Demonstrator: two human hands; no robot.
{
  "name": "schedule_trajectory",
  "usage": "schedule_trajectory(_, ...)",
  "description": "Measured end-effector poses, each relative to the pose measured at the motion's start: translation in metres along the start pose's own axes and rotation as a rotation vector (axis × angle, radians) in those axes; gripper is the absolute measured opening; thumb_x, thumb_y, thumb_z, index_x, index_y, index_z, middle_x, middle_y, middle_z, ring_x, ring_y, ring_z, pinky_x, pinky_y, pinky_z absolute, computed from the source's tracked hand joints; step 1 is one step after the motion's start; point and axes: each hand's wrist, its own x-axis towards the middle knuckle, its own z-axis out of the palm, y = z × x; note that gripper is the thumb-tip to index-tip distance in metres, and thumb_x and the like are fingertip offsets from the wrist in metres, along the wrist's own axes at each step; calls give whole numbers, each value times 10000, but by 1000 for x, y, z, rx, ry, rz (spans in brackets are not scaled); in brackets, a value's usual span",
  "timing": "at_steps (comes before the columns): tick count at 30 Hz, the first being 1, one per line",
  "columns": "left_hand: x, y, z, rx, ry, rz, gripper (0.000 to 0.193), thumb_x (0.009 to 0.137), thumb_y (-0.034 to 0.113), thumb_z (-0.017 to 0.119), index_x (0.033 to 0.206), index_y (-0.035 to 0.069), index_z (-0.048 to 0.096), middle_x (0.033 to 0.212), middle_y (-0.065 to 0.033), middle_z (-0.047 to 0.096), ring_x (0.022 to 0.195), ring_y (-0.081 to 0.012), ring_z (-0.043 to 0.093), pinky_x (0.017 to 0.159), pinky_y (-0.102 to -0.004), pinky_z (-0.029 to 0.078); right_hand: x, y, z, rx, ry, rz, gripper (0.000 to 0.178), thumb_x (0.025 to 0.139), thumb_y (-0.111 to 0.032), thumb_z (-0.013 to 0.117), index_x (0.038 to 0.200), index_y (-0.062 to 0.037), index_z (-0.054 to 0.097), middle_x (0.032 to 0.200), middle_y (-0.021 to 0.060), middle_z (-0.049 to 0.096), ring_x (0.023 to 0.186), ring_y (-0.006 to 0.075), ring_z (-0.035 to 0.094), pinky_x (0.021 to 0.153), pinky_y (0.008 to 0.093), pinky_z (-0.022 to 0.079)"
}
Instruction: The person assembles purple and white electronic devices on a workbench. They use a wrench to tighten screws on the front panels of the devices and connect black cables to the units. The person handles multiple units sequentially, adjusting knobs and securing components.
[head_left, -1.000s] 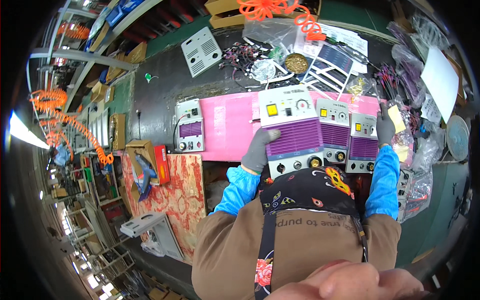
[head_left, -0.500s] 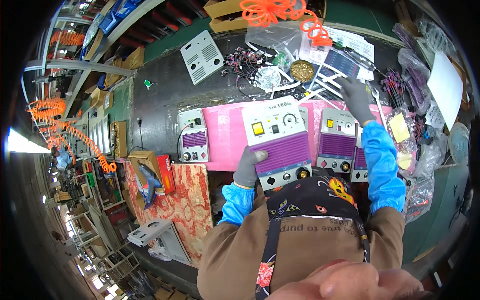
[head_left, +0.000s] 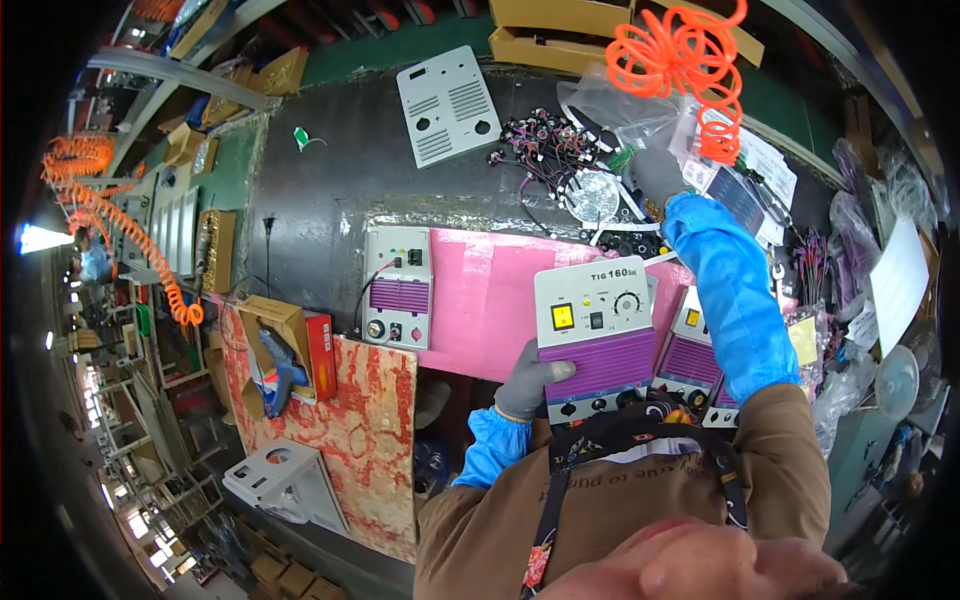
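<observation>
By glossy pink sheeting, left fingers closed on ribbed purple-white panel; right fingers (hold unclear) near tangled wires.

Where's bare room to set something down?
The pink mat, between the wired panel and the purple-grilled panel in the left hand; the dark benchtop, between the small green item and the grey vented panel. Crowded around the right hand: tangled wires, plastic bag.

And the person is in grey gloves, with creased bright blue sleeve covers running up the forearms! Now the brown top, dark lettering across its chest; over it, a black patterned apron, a pinkish-red flower on one strap.
</observation>
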Motion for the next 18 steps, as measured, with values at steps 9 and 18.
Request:
schedule_trajectory(9,22,1,-11,-25,-56,-38,627,795,180,705,1348,-55,523,1268,-165,630,1145,-255,605,1011,-381,465,12,-3,-5,12,-90,-40,149,831,-176,589,887,-117,714,890,172,699,873,371,687,755,494,528)
schedule_trajectory(18,21,4,-8,15,-87,-27,649,806,194,706,1370,-53,500,1289,-170,617,1159,-254,601,1026,-382,460,3,-10,-9,8,-88,77,197,854,-198,561,921,-149,739,908,162,717,889,368,696,769,481,532)
